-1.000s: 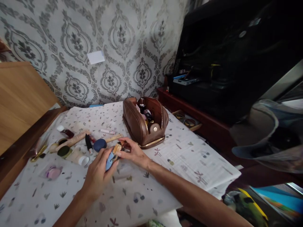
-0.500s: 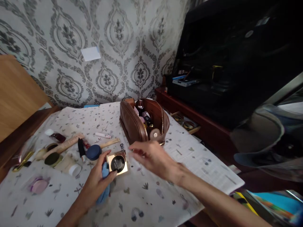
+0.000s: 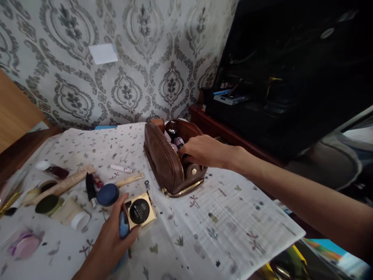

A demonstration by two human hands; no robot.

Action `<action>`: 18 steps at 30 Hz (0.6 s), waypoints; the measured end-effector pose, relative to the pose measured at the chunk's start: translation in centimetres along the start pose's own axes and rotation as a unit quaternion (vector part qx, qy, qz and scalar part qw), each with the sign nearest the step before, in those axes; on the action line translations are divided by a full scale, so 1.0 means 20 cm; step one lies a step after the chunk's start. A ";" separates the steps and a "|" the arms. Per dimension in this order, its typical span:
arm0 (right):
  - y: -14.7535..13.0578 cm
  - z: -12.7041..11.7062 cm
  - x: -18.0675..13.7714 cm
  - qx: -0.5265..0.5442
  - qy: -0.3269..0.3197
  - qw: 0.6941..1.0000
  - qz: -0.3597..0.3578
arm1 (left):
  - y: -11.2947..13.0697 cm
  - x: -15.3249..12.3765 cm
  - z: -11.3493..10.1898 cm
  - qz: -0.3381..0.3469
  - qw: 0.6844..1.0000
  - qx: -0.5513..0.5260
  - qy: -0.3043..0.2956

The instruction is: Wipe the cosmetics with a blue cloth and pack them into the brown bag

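My left hand (image 3: 112, 229) is closed round a square gold compact (image 3: 140, 210) with a round black label. A blue cloth (image 3: 124, 224) is bunched in the same hand, behind the compact. My right hand (image 3: 201, 151) reaches into the mouth of an unzipped brown cosmetic bag (image 3: 163, 155). Its fingers are curled down inside; their tips, and anything they hold, are hidden. Beside them in the bag lie small cosmetics, among them a dark bottle with a shiny cap (image 3: 172, 128).
Left of the compact are a blue round jar (image 3: 108, 194), a black tube (image 3: 90, 189), a cream tube (image 3: 72, 214), a pink round container (image 3: 26, 245) and a dark red bottle (image 3: 56, 171). A white stick (image 3: 121, 168) lies near the bag. A black screen (image 3: 279, 70) stands at right.
My right hand has moved from beside the compact up and right into the bag's opening. My left hand still holds the compact and cloth. The camera view has shifted slightly.
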State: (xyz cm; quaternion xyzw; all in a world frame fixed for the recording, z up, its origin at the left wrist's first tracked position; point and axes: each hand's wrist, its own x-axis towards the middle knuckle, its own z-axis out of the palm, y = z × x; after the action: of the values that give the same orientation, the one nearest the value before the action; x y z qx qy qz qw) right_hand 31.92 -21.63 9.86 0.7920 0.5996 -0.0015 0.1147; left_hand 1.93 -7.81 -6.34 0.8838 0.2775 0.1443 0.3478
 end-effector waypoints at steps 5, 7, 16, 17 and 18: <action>0.01 0.02 0.02 -0.021 -0.017 1.000 0.003 | -0.02 -0.02 0.04 0.000 0.998 0.051 0.020; 0.02 0.02 0.03 -0.015 -0.024 1.000 0.008 | -0.04 -0.02 0.06 0.031 0.996 0.079 0.023; 0.09 0.07 0.01 -0.004 -0.028 0.999 -0.044 | -0.12 -0.05 0.10 0.049 0.969 0.242 0.009; 0.10 0.07 0.01 0.010 -0.017 0.998 -0.052 | -0.13 -0.05 0.10 0.050 0.967 0.252 0.009; 0.12 0.07 -0.01 0.029 0.000 0.997 -0.065 | -0.13 -0.05 0.10 0.052 0.965 0.258 0.008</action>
State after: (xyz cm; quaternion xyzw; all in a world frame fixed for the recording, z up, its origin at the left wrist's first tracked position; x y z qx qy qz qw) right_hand 34.30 -22.61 8.88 0.7546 0.6493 -0.0264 0.0913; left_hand 1.03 -7.86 -9.69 0.9556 0.2618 0.0929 0.0978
